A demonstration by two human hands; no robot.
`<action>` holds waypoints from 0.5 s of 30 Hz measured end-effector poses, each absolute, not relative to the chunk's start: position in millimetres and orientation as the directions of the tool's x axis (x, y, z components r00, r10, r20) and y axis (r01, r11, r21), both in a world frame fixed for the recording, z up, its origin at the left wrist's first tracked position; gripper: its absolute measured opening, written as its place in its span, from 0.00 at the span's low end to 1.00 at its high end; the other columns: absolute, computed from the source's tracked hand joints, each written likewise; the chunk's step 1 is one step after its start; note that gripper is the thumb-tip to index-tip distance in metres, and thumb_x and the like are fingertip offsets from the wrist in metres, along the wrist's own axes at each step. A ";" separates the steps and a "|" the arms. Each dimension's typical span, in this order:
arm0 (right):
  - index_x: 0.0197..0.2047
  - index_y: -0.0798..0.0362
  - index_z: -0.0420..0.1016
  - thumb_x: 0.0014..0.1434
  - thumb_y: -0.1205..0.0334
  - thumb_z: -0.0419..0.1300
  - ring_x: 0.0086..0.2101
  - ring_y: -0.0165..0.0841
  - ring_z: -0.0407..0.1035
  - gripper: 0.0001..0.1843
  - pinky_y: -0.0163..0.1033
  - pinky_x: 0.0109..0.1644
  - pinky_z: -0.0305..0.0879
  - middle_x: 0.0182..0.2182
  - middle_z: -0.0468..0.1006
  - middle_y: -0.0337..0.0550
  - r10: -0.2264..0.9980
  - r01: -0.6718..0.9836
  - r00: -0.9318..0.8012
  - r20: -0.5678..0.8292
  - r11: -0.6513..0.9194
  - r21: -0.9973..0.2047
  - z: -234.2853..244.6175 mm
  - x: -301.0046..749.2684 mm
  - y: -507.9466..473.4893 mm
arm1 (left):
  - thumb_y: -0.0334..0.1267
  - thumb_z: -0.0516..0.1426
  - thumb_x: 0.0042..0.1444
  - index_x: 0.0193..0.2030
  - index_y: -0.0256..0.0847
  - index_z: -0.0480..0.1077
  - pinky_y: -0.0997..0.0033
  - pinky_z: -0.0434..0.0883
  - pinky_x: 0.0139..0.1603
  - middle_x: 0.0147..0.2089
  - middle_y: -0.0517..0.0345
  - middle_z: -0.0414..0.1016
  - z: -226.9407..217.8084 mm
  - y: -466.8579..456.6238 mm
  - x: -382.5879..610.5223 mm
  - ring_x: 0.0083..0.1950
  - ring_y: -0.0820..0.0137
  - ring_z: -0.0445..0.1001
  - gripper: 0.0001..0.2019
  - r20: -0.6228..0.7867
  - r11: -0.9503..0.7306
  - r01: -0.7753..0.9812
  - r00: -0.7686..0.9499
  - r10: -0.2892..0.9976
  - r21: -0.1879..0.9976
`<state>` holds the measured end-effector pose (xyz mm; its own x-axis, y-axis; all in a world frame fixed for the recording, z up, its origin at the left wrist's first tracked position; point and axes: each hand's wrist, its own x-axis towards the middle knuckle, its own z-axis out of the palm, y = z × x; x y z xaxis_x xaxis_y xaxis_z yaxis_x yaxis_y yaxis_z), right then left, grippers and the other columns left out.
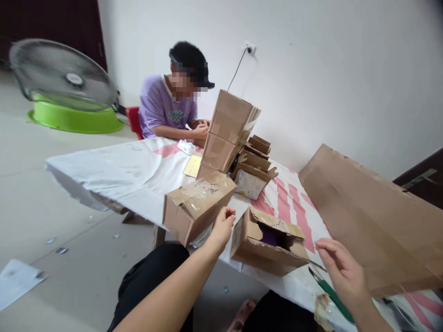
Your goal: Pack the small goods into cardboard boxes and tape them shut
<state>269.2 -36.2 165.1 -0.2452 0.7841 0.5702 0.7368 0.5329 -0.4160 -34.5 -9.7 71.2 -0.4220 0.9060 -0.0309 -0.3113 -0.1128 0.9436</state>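
My left hand [223,226] hovers between two small cardboard boxes with its fingers curled in and nothing visible in them. To its left lies a taped box [194,205]. To its right sits an open box [268,242] with torn flaps and something purple inside. My right hand [341,267] is at the table's near edge, fingers stretched out and slightly apart, holding nothing. Just under it lies a green-handled cutter [332,293], blade pointing at the open box.
A large cardboard sheet [374,216] leans at the right. Stacked boxes [230,129] and folded ones [254,161] stand mid-table on the white and pink cloth [114,170]. A person in a purple shirt [162,108] sits at the far end. A fan [62,74], green basin [76,121] and paper [17,276] are on the floor.
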 end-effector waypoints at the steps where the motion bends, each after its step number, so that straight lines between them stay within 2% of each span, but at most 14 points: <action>1: 0.38 0.48 0.75 0.58 0.52 0.56 0.41 0.40 0.71 0.11 0.42 0.43 0.69 0.40 0.77 0.47 0.768 0.737 -0.320 0.555 0.570 -0.364 163.7 260.7 -40.7 | 0.30 0.52 0.46 0.34 0.40 0.64 0.73 0.65 0.34 0.34 0.60 0.68 67.9 -6.9 -35.6 0.35 0.72 0.69 0.07 -0.041 -0.100 -0.303 -0.425 0.904 0.948; 5: 0.39 0.47 0.75 0.59 0.57 0.56 0.41 0.40 0.70 0.08 0.45 0.44 0.69 0.38 0.77 0.46 0.711 0.698 -0.510 0.484 0.671 -0.249 150.1 242.7 -54.4 | 0.27 0.55 0.43 0.33 0.40 0.64 0.71 0.66 0.36 0.32 0.61 0.67 60.0 -0.1 -36.5 0.34 0.71 0.68 0.09 -0.060 -0.051 -0.250 -0.416 0.907 0.967; 8: 0.41 0.46 0.75 0.59 0.54 0.57 0.44 0.42 0.69 0.10 0.48 0.49 0.66 0.40 0.77 0.45 0.725 0.702 -0.507 0.466 0.661 -0.265 139.1 249.3 -50.7 | 0.31 0.57 0.45 0.31 0.40 0.65 0.68 0.67 0.40 0.30 0.61 0.68 64.8 -5.5 -35.4 0.35 0.69 0.69 0.06 -0.020 -0.054 -0.212 -0.335 0.942 0.976; 10: 0.43 0.47 0.74 0.59 0.50 0.54 0.48 0.43 0.68 0.15 0.50 0.52 0.64 0.44 0.76 0.47 0.780 0.737 -0.355 0.514 0.573 -0.360 130.8 260.1 -42.5 | 0.36 0.58 0.48 0.33 0.39 0.67 0.64 0.67 0.46 0.34 0.57 0.71 71.8 -13.6 -34.9 0.40 0.66 0.71 0.06 0.035 -0.083 -0.177 -0.258 0.965 0.981; 12: 0.48 0.50 0.71 0.59 0.45 0.52 0.50 0.44 0.66 0.21 0.51 0.53 0.65 0.48 0.73 0.50 0.842 0.731 -0.079 0.534 0.413 -0.543 120.2 271.1 -33.7 | 0.42 0.60 0.48 0.41 0.39 0.68 0.59 0.64 0.53 0.45 0.50 0.72 78.5 -22.3 -34.6 0.50 0.60 0.70 0.15 0.097 -0.120 -0.123 -0.182 0.979 0.985; 14: 0.53 0.51 0.66 0.59 0.42 0.50 0.50 0.45 0.68 0.27 0.52 0.48 0.68 0.51 0.72 0.53 0.911 0.606 0.125 0.392 0.243 -0.758 107.9 277.1 -29.1 | 0.46 0.62 0.47 0.54 0.40 0.64 0.55 0.60 0.59 0.59 0.44 0.65 82.1 -28.7 -33.8 0.60 0.54 0.63 0.28 0.124 -0.131 -0.096 -0.075 0.989 0.987; 15: 0.55 0.51 0.65 0.59 0.41 0.50 0.49 0.45 0.69 0.28 0.53 0.46 0.70 0.51 0.72 0.54 0.951 0.522 0.136 0.279 0.171 -0.836 101.8 276.9 -29.5 | 0.48 0.62 0.47 0.59 0.41 0.60 0.54 0.59 0.60 0.63 0.43 0.61 82.0 -30.4 -33.1 0.63 0.53 0.60 0.33 0.116 -0.116 -0.109 -0.007 0.993 0.987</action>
